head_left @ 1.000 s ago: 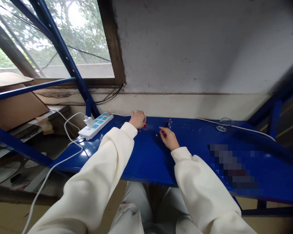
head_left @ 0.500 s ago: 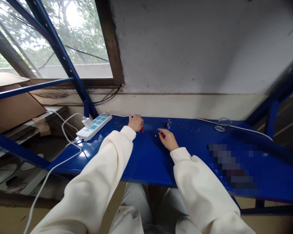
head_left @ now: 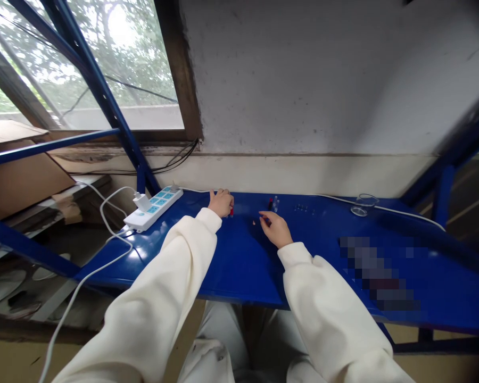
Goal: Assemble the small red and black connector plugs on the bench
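On the blue tabletop (head_left: 239, 266), my left hand (head_left: 221, 203) is curled over a small red tube (head_left: 232, 211). Its fingertips are partly hidden behind the hand. To its right, my right hand (head_left: 277, 230) has thumb and forefinger drawn together over the table; what they pinch, if anything, is too small to make out. A tiny pinkish piece (head_left: 254, 223) lies just left of those fingertips. Behind the right hand stand a dark tube with a red top (head_left: 270, 204) and several clear little tubes (head_left: 276, 203). Small clear pieces (head_left: 301, 207) lie in a row farther right.
A white power strip (head_left: 154, 208) with a plugged-in charger sits at the table's left end, its cable hanging over the edge. At the right are a clear round container (head_left: 359, 209) and a blurred-out object (head_left: 377, 274). The wall borders the back.
Both hands stay nearly in place, with only slight finger shifts. The view has moved very little.
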`<move>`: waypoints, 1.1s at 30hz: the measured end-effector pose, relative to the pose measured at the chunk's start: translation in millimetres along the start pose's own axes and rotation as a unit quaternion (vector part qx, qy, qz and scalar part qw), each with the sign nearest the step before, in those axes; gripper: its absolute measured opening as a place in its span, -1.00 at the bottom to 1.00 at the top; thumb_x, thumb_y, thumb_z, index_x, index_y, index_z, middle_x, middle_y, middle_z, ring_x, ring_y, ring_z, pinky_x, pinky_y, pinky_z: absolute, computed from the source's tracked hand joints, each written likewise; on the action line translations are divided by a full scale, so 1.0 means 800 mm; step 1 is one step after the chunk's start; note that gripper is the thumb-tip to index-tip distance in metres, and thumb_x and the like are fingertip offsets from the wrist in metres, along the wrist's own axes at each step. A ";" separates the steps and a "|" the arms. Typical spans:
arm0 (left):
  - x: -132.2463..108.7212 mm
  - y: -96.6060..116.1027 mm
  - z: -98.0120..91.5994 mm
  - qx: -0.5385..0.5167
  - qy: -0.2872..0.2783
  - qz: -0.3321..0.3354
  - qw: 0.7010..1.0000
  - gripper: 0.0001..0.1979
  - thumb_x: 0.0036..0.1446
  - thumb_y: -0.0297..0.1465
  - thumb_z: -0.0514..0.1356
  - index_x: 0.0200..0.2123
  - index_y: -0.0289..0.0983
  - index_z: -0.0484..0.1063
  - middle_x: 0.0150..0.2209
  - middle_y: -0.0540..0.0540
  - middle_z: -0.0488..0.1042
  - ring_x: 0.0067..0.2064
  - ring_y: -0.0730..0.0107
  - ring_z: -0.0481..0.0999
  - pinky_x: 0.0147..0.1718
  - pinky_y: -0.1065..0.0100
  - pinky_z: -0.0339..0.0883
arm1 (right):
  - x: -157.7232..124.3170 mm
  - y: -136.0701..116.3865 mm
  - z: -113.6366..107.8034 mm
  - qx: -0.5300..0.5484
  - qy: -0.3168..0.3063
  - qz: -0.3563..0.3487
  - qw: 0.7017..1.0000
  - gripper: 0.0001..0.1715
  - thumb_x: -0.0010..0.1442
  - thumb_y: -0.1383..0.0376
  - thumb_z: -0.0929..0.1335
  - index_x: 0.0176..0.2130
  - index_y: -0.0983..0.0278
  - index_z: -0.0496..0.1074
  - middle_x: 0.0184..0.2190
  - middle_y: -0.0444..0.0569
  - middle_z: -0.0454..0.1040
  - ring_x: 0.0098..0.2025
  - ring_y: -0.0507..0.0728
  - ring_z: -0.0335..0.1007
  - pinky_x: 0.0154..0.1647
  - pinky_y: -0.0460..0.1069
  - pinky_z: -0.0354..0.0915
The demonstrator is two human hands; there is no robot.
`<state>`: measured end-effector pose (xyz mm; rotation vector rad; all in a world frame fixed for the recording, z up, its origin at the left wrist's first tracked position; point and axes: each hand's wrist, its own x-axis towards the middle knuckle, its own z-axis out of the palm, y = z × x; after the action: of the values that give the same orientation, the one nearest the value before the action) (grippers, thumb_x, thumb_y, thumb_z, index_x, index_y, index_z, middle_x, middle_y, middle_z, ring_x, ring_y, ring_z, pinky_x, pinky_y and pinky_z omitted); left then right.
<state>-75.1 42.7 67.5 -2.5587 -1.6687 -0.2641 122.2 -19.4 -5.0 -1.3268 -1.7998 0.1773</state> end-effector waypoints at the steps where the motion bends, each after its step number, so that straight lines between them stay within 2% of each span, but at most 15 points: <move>1: 0.000 0.000 0.001 0.000 0.004 0.000 1.000 -0.88 -0.09 -0.52 0.12 -0.43 -0.28 0.42 -0.21 -0.16 0.33 -0.07 0.14 0.19 -0.08 -0.04 -0.10 | 0.000 -0.002 -0.004 -0.022 0.011 0.014 1.000 -0.67 0.10 0.27 0.17 -0.19 0.28 0.39 -0.29 -0.03 0.45 -0.37 0.04 0.35 -0.33 -0.07 0.26; 5: 0.001 -0.002 0.007 0.003 0.011 0.001 1.000 -0.89 -0.08 -0.51 0.12 -0.42 -0.28 0.41 -0.20 -0.16 0.33 -0.07 0.14 0.21 -0.09 -0.05 -0.09 | 0.002 -0.002 -0.017 -0.113 0.043 0.093 0.988 -0.68 0.10 0.23 0.17 -0.25 0.26 0.41 -0.34 -0.04 0.45 -0.34 0.08 0.35 -0.37 -0.07 0.21; 8: -0.001 -0.002 0.007 -0.001 0.013 0.003 1.000 -0.87 -0.08 -0.49 0.13 -0.37 -0.28 0.40 -0.18 -0.16 0.34 -0.05 0.12 0.21 -0.08 -0.05 -0.07 | 0.004 0.002 -0.021 -0.172 0.014 0.146 0.974 -0.67 0.09 0.22 0.17 -0.22 0.27 0.39 -0.32 -0.01 0.43 -0.31 0.10 0.34 -0.39 -0.07 0.18; 11: -0.004 0.005 0.002 -0.027 0.032 0.014 0.999 -0.80 -0.05 -0.46 0.13 -0.28 -0.26 0.37 -0.15 -0.16 0.34 -0.03 0.13 0.21 -0.06 -0.04 -0.06 | 0.003 0.004 -0.022 -0.225 -0.031 0.173 0.958 -0.65 0.08 0.25 0.18 -0.19 0.31 0.39 -0.24 0.07 0.40 -0.20 0.15 0.30 -0.31 -0.04 0.17; 15: -0.007 0.030 0.005 -0.093 0.097 0.092 0.987 -0.71 0.03 -0.42 0.06 -0.13 -0.26 0.31 -0.09 -0.15 0.33 -0.02 0.21 0.24 -0.04 0.11 0.05 | 0.001 0.005 -0.019 -0.262 -0.069 0.192 0.943 -0.58 0.09 0.24 0.18 -0.08 0.32 0.35 -0.09 0.16 0.32 -0.04 0.24 0.18 -0.15 0.08 0.13; 18: -0.006 0.057 0.023 -0.142 0.081 0.173 0.971 -0.66 0.06 -0.44 0.00 -0.05 -0.29 0.26 -0.06 -0.16 0.32 -0.02 0.30 0.26 0.00 0.24 0.09 | -0.001 0.007 -0.014 -0.262 -0.085 0.202 0.940 -0.52 0.11 0.23 0.18 0.01 0.31 0.27 0.03 0.15 0.23 0.07 0.25 0.06 -0.02 0.15 0.03; 20: -0.003 0.074 0.039 -0.158 0.054 0.188 0.968 -0.58 0.05 -0.46 -0.02 0.04 -0.31 0.18 0.01 -0.19 0.26 0.04 0.30 0.22 0.04 0.26 0.07 | -0.002 0.009 -0.011 -0.261 -0.097 0.209 0.937 -0.50 0.12 0.22 0.17 0.05 0.30 0.23 0.08 0.14 0.18 0.11 0.26 0.00 0.03 0.19 -0.04; 23: 0.004 0.097 0.061 -0.163 0.022 0.158 0.974 -0.46 0.03 -0.50 -0.03 0.14 -0.37 0.01 0.11 -0.24 0.14 0.12 0.25 0.12 0.07 0.26 0.03 | -0.002 0.010 -0.009 -0.254 -0.115 0.215 0.936 -0.47 0.13 0.20 0.15 0.08 0.31 0.19 0.11 0.14 0.14 0.14 0.26 -0.06 0.05 0.24 -0.08; 27: 0.015 0.117 0.078 -0.151 0.036 0.116 0.981 -0.36 -0.02 -0.55 -0.02 0.18 -0.39 -0.10 0.13 -0.27 0.09 0.15 0.22 0.07 0.10 0.24 -0.04 | -0.002 0.010 -0.007 -0.249 -0.123 0.217 0.936 -0.47 0.15 0.19 0.13 0.09 0.31 0.17 0.13 0.14 0.11 0.16 0.26 -0.10 0.06 0.26 -0.11; 30: 0.022 0.126 0.084 -0.132 0.031 0.089 0.987 -0.36 -0.06 -0.56 0.02 0.15 -0.34 -0.03 0.13 -0.26 0.09 0.15 0.18 0.06 0.09 0.19 -0.04 | -0.002 0.013 -0.005 -0.251 -0.128 0.217 0.935 -0.46 0.15 0.19 0.12 0.10 0.30 0.15 0.14 0.13 0.08 0.18 0.24 -0.14 0.07 0.27 -0.14; 33: 0.028 0.131 0.085 -0.129 0.051 0.060 0.989 -0.51 -0.02 -0.55 0.01 0.05 -0.28 0.14 0.02 -0.21 0.24 0.06 0.22 0.20 0.01 0.20 0.07 | -0.001 0.016 -0.001 -0.251 -0.134 0.216 0.934 -0.46 0.16 0.19 0.11 0.11 0.29 0.13 0.16 0.12 0.05 0.19 0.23 -0.17 0.08 0.28 -0.17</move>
<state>36.4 30.6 8.2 -2.7607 -1.5262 -0.6282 132.2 -14.5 -12.0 -2.1533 -1.8166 0.1438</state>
